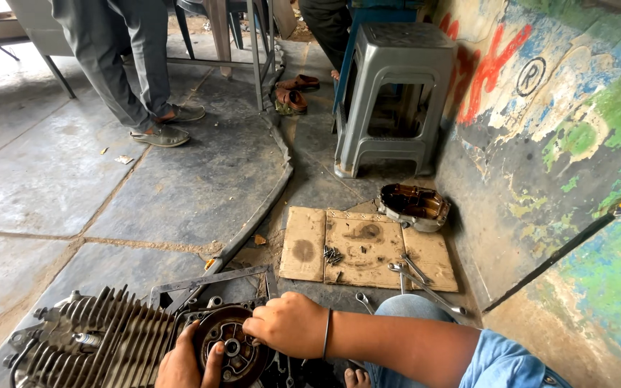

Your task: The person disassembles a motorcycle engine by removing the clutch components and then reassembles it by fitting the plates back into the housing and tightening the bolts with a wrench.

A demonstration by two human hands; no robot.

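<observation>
A finned grey engine block lies on the stone floor at the bottom left. A round dark metal plate sits on its right side. My left hand grips the plate's lower left rim, thumb across its face. My right hand, with a thin metal bangle on the wrist, closes over the plate's upper right edge. What my right fingers pinch is hidden under the knuckles.
A cardboard sheet holds loose bolts and spanners. An oily engine cover lies beside it by the painted wall. A grey plastic stool stands behind. Another person's legs stand at upper left, sandals nearby.
</observation>
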